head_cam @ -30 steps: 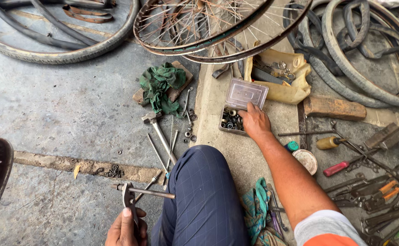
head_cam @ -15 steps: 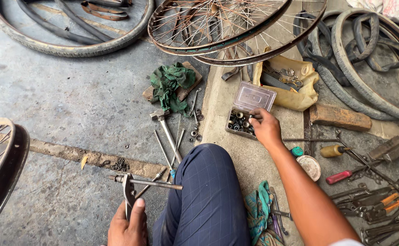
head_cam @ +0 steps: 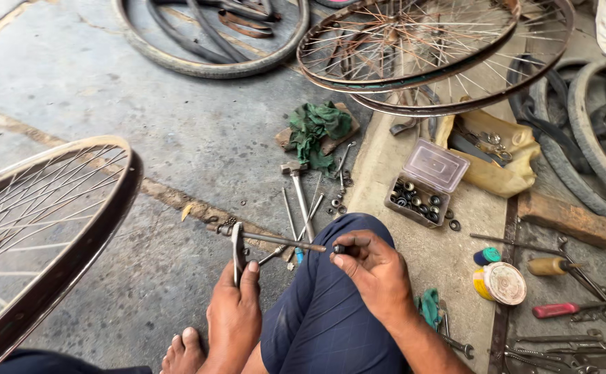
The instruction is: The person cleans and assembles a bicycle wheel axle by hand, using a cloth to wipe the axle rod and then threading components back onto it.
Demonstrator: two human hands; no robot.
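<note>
Holding axle rod (head_cam: 282, 242), hands (head_cam: 303, 291) gripping ends

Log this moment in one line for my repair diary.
left hand: grips wrench | right hand: fingers on nut at axle end | parts box: open

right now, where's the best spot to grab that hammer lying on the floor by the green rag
Probably the bare middle of the hammer handle, coming straight down from above. It lies flat on the concrete with its head toward the green rag and the handle running back toward the knee. Thin rods lie close alongside, so fingers should close across the handle's upper stretch, nearer the head.
</note>
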